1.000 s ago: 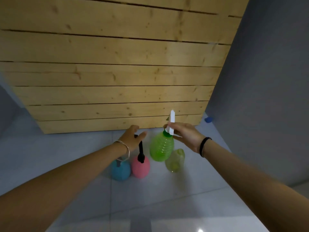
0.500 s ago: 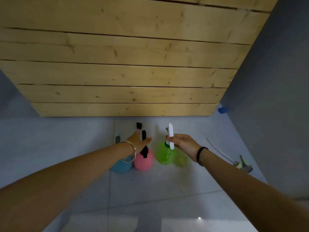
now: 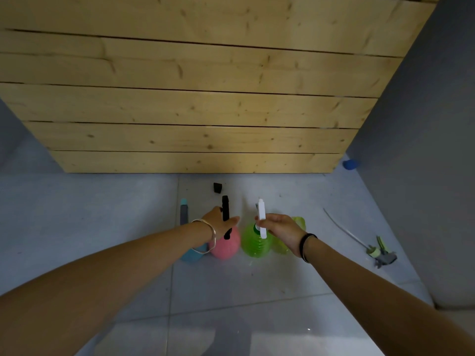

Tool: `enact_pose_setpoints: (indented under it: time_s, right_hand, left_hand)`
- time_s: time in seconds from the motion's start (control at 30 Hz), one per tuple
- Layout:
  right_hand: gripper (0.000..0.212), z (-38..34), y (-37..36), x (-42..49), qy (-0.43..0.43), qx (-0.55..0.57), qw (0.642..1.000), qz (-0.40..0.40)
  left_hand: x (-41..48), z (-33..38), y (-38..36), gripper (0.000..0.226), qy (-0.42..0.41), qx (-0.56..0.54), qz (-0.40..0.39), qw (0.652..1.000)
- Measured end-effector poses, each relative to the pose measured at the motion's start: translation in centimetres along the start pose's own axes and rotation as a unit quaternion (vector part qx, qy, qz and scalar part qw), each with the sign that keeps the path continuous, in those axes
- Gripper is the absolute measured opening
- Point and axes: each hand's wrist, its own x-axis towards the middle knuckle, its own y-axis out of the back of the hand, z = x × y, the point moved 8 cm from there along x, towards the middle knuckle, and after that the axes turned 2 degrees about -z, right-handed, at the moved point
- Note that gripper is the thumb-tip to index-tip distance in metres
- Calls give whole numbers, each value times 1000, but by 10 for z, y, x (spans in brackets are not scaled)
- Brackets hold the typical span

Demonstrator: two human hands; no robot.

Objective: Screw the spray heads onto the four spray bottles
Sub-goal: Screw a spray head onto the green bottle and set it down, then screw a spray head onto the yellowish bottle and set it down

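While your right hand [image 3: 279, 228] pinches the white spray head [image 3: 261, 217] on the green bottle [image 3: 254, 242], your left hand [image 3: 221, 220] is spread by the pink bottle's [image 3: 226, 246] black head [image 3: 225, 214]; one loose spray head [image 3: 380, 255] lies at right, so the yellow-green bottle [image 3: 282, 246] appears outstanding.

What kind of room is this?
Hard to say; probably a bare indoor corner. You can see a grey tiled floor, a plain grey wall, and a big wooden plank crate. No furniture shows.
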Motion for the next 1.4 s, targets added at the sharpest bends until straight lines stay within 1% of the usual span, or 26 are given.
enact_pose_setpoints:
  time_s: [0.1,0.2,0.33,0.6,0.7,0.9,1.0,1.1,1.17,1.23,1.3,1.4]
  right_hand:
    - [32,2,-1,0,-2,-4,1000,-2]
    - [29,3,0,1,-1,-16,1000,4]
    - [27,4,1,4,4,-15,1000,12]
    - [20,6,8,7,0,-11,1000,14]
    - [23,6,9,7,0,-15,1000,15]
    - [23,2,9,3,2,-54,999,4]
    - [28,-1,13,2,2,-83,997,3]
    - [31,-14,26,-1,35,-93,995,31]
    - [32,-26,44,-4,81,-91,989,85]
    - [34,-31,64,-7,110,-117,978,134]
    - [39,-21,75,-7,96,-155,972,146]
    - [43,3,83,-7,56,-216,965,139]
  left_hand:
    - [-1,0,0,59,0,-6,4,1000]
    - [0,1,0,59,-5,-17,6,1000]
    - [-1,1,0,66,-2,-19,5,1000]
    - [-1,3,1,64,3,-20,14,1000]
    - [-1,3,2,66,2,-15,16,1000]
    - [-2,5,2,68,3,-13,15,1000]
    - [-3,6,2,69,3,-11,15,1000]
    - [-4,5,2,73,4,-10,12,1000]
    - [-3,5,2,78,3,-13,10,1000]
    - [-3,4,1,84,2,-24,7,1000]
    - [-3,2,1,91,2,-36,6,999]
    - [-4,2,1,97,1,-40,10,999]
